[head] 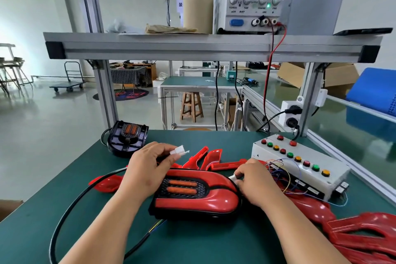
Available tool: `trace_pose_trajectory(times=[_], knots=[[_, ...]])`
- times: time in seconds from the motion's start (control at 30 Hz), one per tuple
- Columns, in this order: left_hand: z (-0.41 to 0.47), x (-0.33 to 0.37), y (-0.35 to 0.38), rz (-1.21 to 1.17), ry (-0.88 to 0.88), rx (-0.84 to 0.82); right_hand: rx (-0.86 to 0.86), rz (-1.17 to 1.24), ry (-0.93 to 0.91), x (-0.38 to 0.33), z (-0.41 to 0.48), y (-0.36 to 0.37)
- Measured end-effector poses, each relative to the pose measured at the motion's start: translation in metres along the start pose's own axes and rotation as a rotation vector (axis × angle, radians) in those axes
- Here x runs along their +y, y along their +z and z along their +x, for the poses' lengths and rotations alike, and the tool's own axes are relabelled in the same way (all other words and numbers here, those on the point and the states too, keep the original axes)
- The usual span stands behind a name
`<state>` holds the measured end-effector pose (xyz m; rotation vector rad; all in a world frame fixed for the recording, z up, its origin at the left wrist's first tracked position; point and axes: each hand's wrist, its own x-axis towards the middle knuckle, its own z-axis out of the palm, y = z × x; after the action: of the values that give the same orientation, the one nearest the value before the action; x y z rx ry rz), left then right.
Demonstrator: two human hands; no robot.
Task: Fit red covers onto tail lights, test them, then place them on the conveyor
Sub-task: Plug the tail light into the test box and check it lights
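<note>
A green bench mat covers the worktop under an aluminium-framed shelf. The left hand is raised above the mat, its thumb and fingertips pinching a white connector. The right hand is lower, its fingers closed on a second white plug, mostly hidden in its grip. Between the hands lies the tail light, its red cover fitted, touching the right hand's fingers. Its black cable loops left and is cut off below. Loose red covers lie just behind, and more are cropped at the right edge. A push-button test box stands to the right, and an uncovered tail light sits at the far left.
</note>
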<state>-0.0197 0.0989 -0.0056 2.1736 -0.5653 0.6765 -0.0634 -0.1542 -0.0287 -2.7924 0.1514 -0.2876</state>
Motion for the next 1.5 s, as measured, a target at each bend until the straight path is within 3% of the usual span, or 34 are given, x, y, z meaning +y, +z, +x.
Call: trace_pose_trajectory(times=[0.1,0.3,0.57,0.8,1.13,1.5], knots=[[-0.001,-0.002,0.002,0.033,0.003,-0.077,0.031,0.027,-0.018,0.003,0.001,0.002],[0.000,-0.002,-0.003,0.000,-0.022,-0.041,0.182,0.097,-0.020,0.003,0.002,0.003],[0.001,-0.006,-0.005,0.005,-0.049,-0.119,0.432,0.233,-0.022,0.002,0.004,-0.003],[0.001,-0.003,0.000,-0.023,-0.021,-0.183,0.548,0.323,-0.183,-0.012,-0.007,-0.010],[-0.002,0.009,0.003,-0.205,0.056,-0.240,0.432,0.364,-0.446,-0.033,-0.016,-0.012],[-0.002,0.013,0.006,-0.234,0.223,-0.214,0.371,0.363,-0.492,-0.036,-0.018,-0.013]])
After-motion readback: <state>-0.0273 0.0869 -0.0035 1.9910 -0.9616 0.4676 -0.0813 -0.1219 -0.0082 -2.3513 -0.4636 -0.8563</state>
